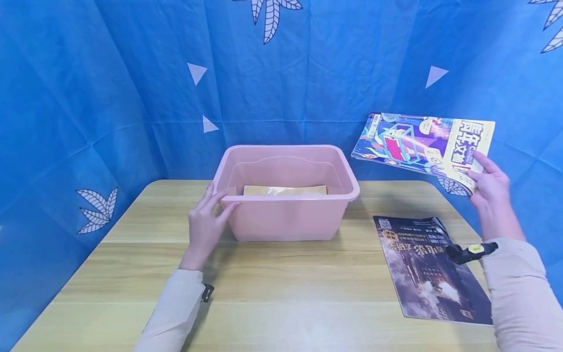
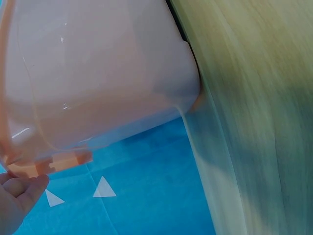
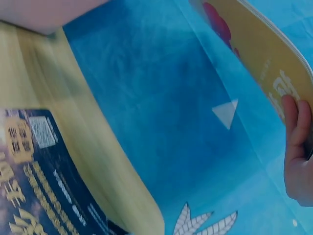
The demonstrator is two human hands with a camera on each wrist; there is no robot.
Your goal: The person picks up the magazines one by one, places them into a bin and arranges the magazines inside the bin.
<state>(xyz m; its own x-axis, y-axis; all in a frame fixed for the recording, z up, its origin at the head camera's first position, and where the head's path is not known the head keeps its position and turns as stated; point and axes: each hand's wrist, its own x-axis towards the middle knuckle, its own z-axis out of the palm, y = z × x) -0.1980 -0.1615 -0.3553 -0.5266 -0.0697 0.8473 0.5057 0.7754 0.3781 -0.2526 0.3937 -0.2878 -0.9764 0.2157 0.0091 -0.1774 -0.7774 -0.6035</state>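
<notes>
A pink plastic bin (image 1: pixel 288 217) stands on the table, with a tan, flat item (image 1: pixel 285 190) visible inside it. My left hand (image 1: pixel 206 222) grips the bin's left front rim, thumb on the front and fingers along the side. My right hand (image 1: pixel 492 186) pinches a colourful magazine (image 1: pixel 422 144) by its right end and holds it raised at the right, above table height. In the right wrist view, fingers (image 3: pixel 296 122) press against the yellowish underside of that magazine. Below it, a dark magazine (image 1: pixel 433 274) lies flat on the table.
The wooden table (image 1: pixel 281 293) ends against a blue patterned cloth (image 1: pixel 281 88) that hangs at the back and along both sides. Dark wrist straps with cameras (image 1: pixel 472 252) sit on the sleeves. The dark magazine lies near the table's right edge, partly behind the right sleeve.
</notes>
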